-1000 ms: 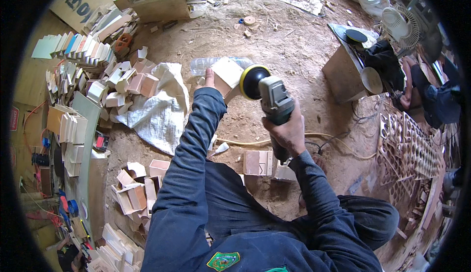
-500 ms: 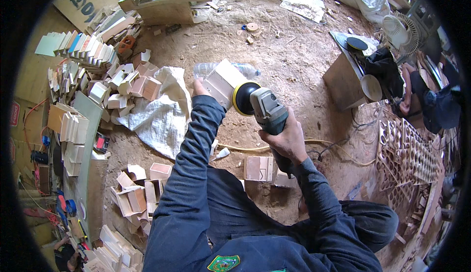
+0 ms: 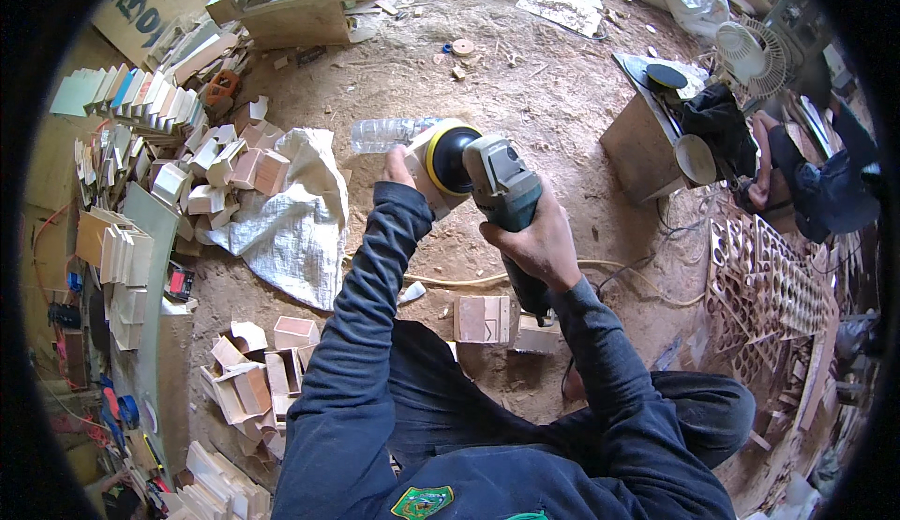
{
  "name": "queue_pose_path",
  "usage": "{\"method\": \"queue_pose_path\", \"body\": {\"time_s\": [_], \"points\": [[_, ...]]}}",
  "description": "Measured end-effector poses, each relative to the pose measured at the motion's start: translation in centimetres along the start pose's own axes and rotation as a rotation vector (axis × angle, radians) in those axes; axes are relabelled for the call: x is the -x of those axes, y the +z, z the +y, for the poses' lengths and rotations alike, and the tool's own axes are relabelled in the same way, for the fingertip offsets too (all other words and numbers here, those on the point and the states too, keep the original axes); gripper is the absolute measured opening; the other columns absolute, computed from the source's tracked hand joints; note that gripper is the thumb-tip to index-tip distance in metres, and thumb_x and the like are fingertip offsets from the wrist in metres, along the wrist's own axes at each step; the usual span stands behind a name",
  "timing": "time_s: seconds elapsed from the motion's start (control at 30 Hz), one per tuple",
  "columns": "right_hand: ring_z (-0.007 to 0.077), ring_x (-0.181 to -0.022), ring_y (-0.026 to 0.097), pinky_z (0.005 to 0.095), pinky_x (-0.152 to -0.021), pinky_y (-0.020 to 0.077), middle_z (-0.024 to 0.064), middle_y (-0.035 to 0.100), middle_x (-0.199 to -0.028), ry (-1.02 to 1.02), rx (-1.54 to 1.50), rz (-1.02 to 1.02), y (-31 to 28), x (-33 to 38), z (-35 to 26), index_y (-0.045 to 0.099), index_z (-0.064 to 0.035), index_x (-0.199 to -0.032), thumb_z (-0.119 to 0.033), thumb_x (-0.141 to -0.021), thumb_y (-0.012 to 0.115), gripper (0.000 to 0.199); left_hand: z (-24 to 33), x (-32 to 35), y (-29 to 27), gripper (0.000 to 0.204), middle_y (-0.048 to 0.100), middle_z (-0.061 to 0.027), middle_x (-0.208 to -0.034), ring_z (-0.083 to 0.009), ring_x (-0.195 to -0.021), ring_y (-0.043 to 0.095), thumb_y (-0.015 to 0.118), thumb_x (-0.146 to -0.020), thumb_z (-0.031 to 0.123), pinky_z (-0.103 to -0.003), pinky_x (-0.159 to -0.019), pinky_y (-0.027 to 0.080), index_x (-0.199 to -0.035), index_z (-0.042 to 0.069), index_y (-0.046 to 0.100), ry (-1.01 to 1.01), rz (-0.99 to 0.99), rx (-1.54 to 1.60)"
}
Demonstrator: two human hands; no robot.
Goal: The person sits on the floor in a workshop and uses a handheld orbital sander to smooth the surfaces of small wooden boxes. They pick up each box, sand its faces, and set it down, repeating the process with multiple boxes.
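Two hands busy: right hand clenched round a grey sander, left hand gripping a small wooden piece against its yellow-rimmed pad. Risk: fingers close to pad; piece could kick out. Beyond, plastic bottle on sawdust floor.

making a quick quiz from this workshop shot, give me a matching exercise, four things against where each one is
Things:
1. angle grinder
2. wooden block
3. plastic bottle
4. white sack

Places:
a. spread on the dirt floor beside the pile of wooden boxes
b. in the right hand
c. lying on the ground beyond the block
d. in the left hand, against the sanding disc

Pairs: 1-b, 2-d, 3-c, 4-a
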State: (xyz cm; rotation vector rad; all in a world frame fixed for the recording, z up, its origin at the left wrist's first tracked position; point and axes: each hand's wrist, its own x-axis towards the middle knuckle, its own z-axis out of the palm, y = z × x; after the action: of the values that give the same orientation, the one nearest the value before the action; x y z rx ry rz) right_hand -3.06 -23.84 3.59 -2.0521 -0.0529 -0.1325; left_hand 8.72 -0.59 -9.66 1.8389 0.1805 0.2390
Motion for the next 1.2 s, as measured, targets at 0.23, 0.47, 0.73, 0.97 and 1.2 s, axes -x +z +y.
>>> {"method": "queue_pose_path", "body": {"time_s": [0.23,0.47,0.73,0.97,1.2], "points": [[0.0434,-0.095,0.074,0.0493,-0.083,0.0584,0.023,0.075,-0.1,0.059,0.108,-0.052,-0.1,1.4,2.4,0.055,-0.0049,-0.119,-0.037,-0.068,0.089,0.069,3.6,-1.7,-3.4,0.07,0.069,-0.0207,-0.128,-0.0366,-0.114,0.068,0.035,-0.102,0.059,-0.048,-0.096,0.056,-0.134,0.002,0.059,-0.431,0.215,0.752],[0.0331,-0.098,0.077,0.0424,-0.09,0.0583,0.0186,0.077,-0.104,0.089,-0.078,0.034,-0.5,0.7,2.3,0.06,-0.003,-0.125,-0.029,-0.07,0.091,0.068,5.0,-1.8,-3.6,0.084,0.069,-0.02,-0.129,-0.0385,-0.115,0.067,0.04,-0.095,0.071,-0.05,-0.102,0.053,-0.135,0.001,0.063,-0.55,0.161,0.683],[0.0295,-0.099,0.074,0.0407,-0.09,0.0572,0.0176,0.075,-0.108,0.015,-0.143,-0.029,-0.3,-0.8,1.1,0.061,-0.0011,-0.125,-0.026,-0.068,0.09,0.068,7.4,1.8,-1.7,0.062,0.071,-0.0258,-0.085,-0.0377,-0.084,0.068,0.058,-0.094,0.05,-0.045,-0.082,0.052,-0.097,-0.01,0.071,-0.22,0.146,-0.013],[0.0229,-0.096,0.071,0.0366,-0.09,0.0561,0.0126,0.074,-0.106,0.149,-0.066,0.023,-1.3,-2.0,2.8,0.064,-0.0009,-0.121,-0.026,-0.07,0.089,0.062,5.9,2.1,-2.4,0.031,0.071,-0.0276,-0.091,-0.0417,-0.085,0.069,0.053,-0.102,0.033,-0.048,-0.078,0.053,-0.111,0.007,0.065,-0.063,-0.036,-0.233],[0.0235,-0.098,0.073,0.0388,-0.091,0.0571,0.0125,0.075,-0.108,0.079,-0.184,0.01,-1.6,-1.9,3.8,0.063,-0.0025,-0.125,-0.027,-0.071,0.088,0.064,4.0,0.5,-1.8,0.033,0.07,-0.0294,-0.091,-0.0449,-0.089,0.069,0.051,-0.101,0.036,-0.05,-0.078,0.053,-0.11,0.008,0.065,-0.153,0.004,-0.222]]}}
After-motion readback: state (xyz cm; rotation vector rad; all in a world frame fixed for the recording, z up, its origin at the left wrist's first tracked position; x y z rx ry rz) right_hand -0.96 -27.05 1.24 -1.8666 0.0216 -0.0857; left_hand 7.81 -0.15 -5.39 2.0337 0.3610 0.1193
